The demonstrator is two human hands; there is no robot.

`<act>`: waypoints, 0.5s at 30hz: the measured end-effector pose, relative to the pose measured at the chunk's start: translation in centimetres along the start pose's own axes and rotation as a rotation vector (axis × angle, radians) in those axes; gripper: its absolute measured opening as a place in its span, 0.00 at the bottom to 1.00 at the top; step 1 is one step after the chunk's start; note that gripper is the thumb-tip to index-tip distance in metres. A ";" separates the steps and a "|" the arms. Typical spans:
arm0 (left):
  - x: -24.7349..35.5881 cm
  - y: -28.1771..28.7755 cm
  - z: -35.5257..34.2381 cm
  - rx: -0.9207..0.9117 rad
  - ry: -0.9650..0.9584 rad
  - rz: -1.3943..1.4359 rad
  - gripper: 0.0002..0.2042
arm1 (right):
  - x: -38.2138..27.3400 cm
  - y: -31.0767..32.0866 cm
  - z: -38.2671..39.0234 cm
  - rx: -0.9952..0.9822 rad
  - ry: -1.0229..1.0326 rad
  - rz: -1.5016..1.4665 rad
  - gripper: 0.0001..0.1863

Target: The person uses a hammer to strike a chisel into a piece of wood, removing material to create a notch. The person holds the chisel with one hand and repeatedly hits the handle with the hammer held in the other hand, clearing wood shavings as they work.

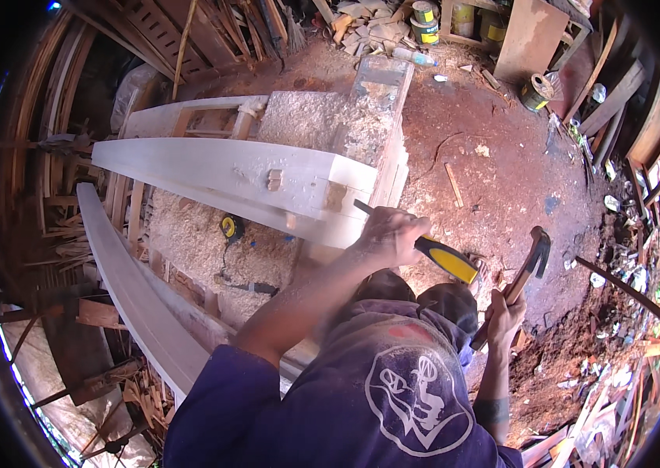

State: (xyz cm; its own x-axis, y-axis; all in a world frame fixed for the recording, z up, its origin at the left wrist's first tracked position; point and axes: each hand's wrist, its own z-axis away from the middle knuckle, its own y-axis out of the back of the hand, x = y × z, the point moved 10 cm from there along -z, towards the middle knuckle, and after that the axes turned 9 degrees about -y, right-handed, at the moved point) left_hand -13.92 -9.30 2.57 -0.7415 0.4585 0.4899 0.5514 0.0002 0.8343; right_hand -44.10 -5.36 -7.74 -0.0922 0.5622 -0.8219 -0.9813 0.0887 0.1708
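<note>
Pale beam [213,164]: lay lengthwise from the left toward the person, one small notch in its side and another near its right end; it served as the landmark.
Left hand [396,236]: was closed in a fist around the chisel, just beside the pale beam's right end.
Chisel [447,259]: had a yellow and black handle slanting away from the pale beam; its blade reached toward the beam's right end, though contact could not be told.
Right hand [506,315]: was wrapped around the handle of the hammer, well to the right of the pale beam.
Hammer [536,251]: stood head up, apart from both the beam and the chisel.
In the way: the left forearm [306,300] crossed the near side of the pale beam, covering some of the ground there.
Near side: a curved second beam [131,285] lay apart from the pale beam; between them, a yellow and black tape measure [228,228] rested among wood shavings [182,226].
Far side: a thick timber [383,82] ran crosswise beyond the pale beam's right end; farther off were wood scraps [380,35], stacked cans [426,33] and a plastic bottle [414,57].
Right side: a loose stick [454,186] lay on the reddish floor [509,171] beyond the beam's end, with a single can [536,92] farther out.
</note>
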 end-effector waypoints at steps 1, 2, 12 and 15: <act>-1.3 -1.9 0.6 -0.094 0.096 -0.006 0.15 | 0.0 -0.4 0.4 -0.029 0.008 -0.020 0.08; -1.7 -2.2 0.7 -0.099 0.093 -0.003 0.15 | 0.0 -0.7 0.7 -0.055 0.017 -0.043 0.08; -4.1 -2.1 0.8 -0.047 0.183 -0.141 0.09 | -0.4 1.7 1.7 0.048 0.030 -0.118 0.06; -4.7 -2.2 0.8 -0.072 0.244 -0.143 0.09 | -3.4 3.4 2.4 0.150 0.150 -0.281 0.04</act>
State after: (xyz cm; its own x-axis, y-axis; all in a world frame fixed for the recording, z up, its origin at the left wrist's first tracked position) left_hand -11.30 -10.72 -1.75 -0.8845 0.2311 0.4054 0.4127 -0.0181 0.9107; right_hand -46.69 -4.98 -3.11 0.1432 0.3723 -0.9170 -0.9372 0.3488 -0.0048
